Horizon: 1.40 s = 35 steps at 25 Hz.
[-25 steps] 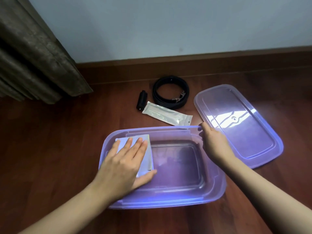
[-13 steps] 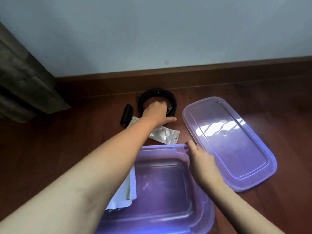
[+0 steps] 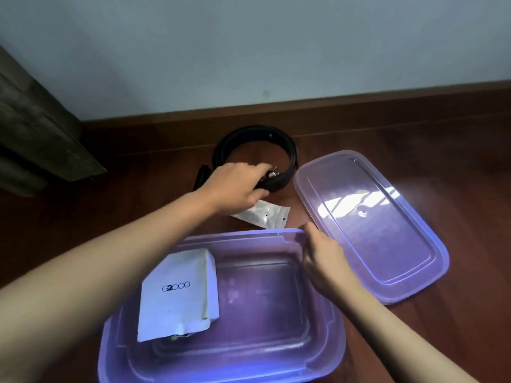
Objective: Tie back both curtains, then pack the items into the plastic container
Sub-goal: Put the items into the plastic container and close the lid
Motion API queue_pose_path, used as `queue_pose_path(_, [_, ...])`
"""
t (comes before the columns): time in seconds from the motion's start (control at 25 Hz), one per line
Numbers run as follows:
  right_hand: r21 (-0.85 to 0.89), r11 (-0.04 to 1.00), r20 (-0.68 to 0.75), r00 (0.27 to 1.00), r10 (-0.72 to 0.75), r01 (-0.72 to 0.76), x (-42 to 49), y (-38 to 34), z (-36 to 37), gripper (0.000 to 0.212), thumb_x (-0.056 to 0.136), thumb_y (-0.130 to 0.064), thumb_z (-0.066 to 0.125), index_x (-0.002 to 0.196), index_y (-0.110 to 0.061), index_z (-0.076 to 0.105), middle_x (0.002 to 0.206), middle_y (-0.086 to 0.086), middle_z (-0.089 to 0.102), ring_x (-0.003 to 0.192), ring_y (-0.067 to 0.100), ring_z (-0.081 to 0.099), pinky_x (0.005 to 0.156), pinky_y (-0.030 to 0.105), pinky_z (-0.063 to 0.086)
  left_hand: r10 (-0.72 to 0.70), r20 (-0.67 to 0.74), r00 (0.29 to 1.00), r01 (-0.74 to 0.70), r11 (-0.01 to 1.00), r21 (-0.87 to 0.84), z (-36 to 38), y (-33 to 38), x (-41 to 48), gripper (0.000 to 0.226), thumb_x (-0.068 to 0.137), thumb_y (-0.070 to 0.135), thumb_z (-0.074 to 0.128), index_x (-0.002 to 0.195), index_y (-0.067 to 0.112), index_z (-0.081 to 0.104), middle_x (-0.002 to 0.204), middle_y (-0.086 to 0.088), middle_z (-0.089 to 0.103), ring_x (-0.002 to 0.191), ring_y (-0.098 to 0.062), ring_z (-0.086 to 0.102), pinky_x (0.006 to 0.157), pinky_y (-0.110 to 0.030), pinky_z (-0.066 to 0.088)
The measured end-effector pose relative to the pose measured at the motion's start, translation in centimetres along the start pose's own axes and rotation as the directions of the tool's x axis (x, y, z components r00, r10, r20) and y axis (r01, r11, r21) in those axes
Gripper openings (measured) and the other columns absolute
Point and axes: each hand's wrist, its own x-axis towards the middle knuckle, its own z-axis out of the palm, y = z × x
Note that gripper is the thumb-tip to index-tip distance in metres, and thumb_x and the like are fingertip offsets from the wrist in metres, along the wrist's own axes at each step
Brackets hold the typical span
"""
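Observation:
A purple see-through plastic container lies open on the wooden floor in front of me. A white G2000 packet lies inside at its left. My right hand grips the container's far right rim. My left hand reaches past the container and closes on the near side of a coiled black belt, by its metal buckle. A clear zip pouch lies between belt and container, partly under my left hand. A small black object peeks out behind my left wrist.
The container's purple lid lies flat on the floor to the right of the belt. A brown curtain hangs at the far left. A pale wall with a dark wooden skirting board runs behind the items.
My left hand left the white packet in the container, reached forward to the belt and has now closed on it by the buckle. My right hand stayed on the rim.

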Motion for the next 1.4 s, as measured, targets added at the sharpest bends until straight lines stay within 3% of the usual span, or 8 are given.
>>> queue_pose_path(0.28, [0.275, 0.961, 0.024, 0.999, 0.030, -0.036, -0.2, 0.1, -0.5, 0.047, 0.093, -0.039, 0.027, 0.095, 0.000, 0.054, 0.092, 0.013, 0.065, 0.089, 0.030, 0.058, 0.082, 0.042, 0.045, 0.499, 0.002, 0.867, -0.499, 0.867, -0.011, -4.3, 0.6, -14.5, 0.033, 0.080, 0.039, 0.049, 0.109, 0.024, 0.054, 0.079, 0.008, 0.066, 0.070, -0.015, 0.059, 0.061, -0.024, 0.047])
queue_pose_path(0.6, [0.346, 0.930, 0.043, 0.992, 0.118, -0.126, -0.2, 0.2, -0.4, 0.032, 0.102, -0.022, 0.031, 0.104, -0.005, 0.059, 0.107, 0.006, 0.067, 0.106, 0.023, 0.061, 0.095, 0.040, 0.046, 0.575, 0.411, 0.708, -0.676, 0.720, 0.156, 3.7, 5.2, -14.4, 0.022, 0.075, 0.018, 0.061, 0.097, 0.017, 0.059, 0.073, 0.002, 0.068, 0.069, -0.024, 0.060, 0.068, -0.027, 0.040])
queue_pose_path(0.88, [0.286, 0.953, 0.034, 0.995, 0.093, -0.099, 0.0, 0.3, -0.1, 0.033, 0.101, -0.023, 0.031, 0.104, -0.003, 0.057, 0.113, 0.010, 0.067, 0.109, 0.025, 0.061, 0.096, 0.041, 0.046, 0.432, 0.529, 0.731, -0.608, 0.764, 0.216, 7.5, 4.6, -11.2, 0.029, 0.088, 0.010, 0.054, 0.117, 0.012, 0.050, 0.099, -0.011, 0.067, 0.094, -0.030, 0.061, 0.101, -0.043, 0.040])
queue_pose_path(1.0, [0.263, 0.961, 0.016, 0.996, 0.090, -0.091, -0.1, 0.4, 0.0, 0.033, 0.101, -0.024, 0.031, 0.103, -0.003, 0.057, 0.112, 0.011, 0.068, 0.108, 0.026, 0.062, 0.095, 0.042, 0.047, 0.424, 0.417, 0.804, -0.531, 0.827, 0.185, 6.3, 4.2, -12.0, 0.044, 0.060, 0.034, 0.084, 0.097, 0.018, 0.065, 0.097, -0.004, 0.069, 0.095, -0.023, 0.065, 0.094, -0.034, 0.049])
queue_pose_path(1.08, [0.255, 0.963, 0.010, 0.996, 0.092, -0.091, 0.0, 0.5, 0.1, 0.033, 0.101, -0.024, 0.031, 0.103, -0.003, 0.057, 0.113, 0.011, 0.068, 0.109, 0.025, 0.062, 0.095, 0.042, 0.046, 0.405, 0.264, 0.875, -0.427, 0.904, 0.028, 5.5, 3.4, -13.1, 0.060, 0.068, 0.039, 0.076, 0.116, 0.008, 0.060, 0.124, -0.013, 0.060, 0.118, -0.030, 0.055, 0.101, -0.039, 0.042])
queue_pose_path(1.2, [0.255, 0.963, 0.004, 0.996, 0.089, -0.087, 0.0, 0.4, 0.1, 0.032, 0.101, -0.023, 0.031, 0.103, -0.004, 0.057, 0.113, 0.011, 0.068, 0.108, 0.025, 0.062, 0.095, 0.040, 0.046, 0.074, -0.074, 0.995, -0.063, 0.989, 0.133, 3.6, 2.4, -15.7, 0.058, 0.080, 0.050, 0.051, 0.114, 0.004, 0.058, 0.118, -0.018, 0.063, 0.107, -0.033, 0.061, 0.094, -0.036, 0.046])
queue_pose_path(1.28, [0.256, 0.962, 0.000, 0.995, 0.095, -0.092, 0.0, 0.3, 0.2, 0.032, 0.101, -0.023, 0.031, 0.103, -0.004, 0.057, 0.113, 0.011, 0.068, 0.108, 0.025, 0.062, 0.095, 0.039, 0.046, -0.271, 0.122, 0.955, 0.256, 0.959, 0.124, 3.2, 1.3, -17.5, 0.079, 0.087, 0.061, 0.038, 0.140, 0.003, 0.032, 0.150, -0.020, 0.031, 0.137, -0.035, 0.032, 0.110, -0.039, 0.029])
queue_pose_path(1.4, [0.252, 0.962, -0.003, 0.995, 0.104, -0.100, 0.0, 0.3, 0.2, 0.032, 0.101, -0.023, 0.031, 0.103, -0.003, 0.057, 0.111, 0.011, 0.068, 0.107, 0.025, 0.063, 0.095, 0.037, 0.046, -0.323, 0.463, 0.825, 0.281, 0.946, 0.160, 4.5, 0.0, -19.5, 0.107, 0.066, 0.080, 0.007, 0.148, 0.015, -0.012, 0.157, -0.010, -0.020, 0.144, -0.035, -0.017, 0.117, -0.046, 0.003])
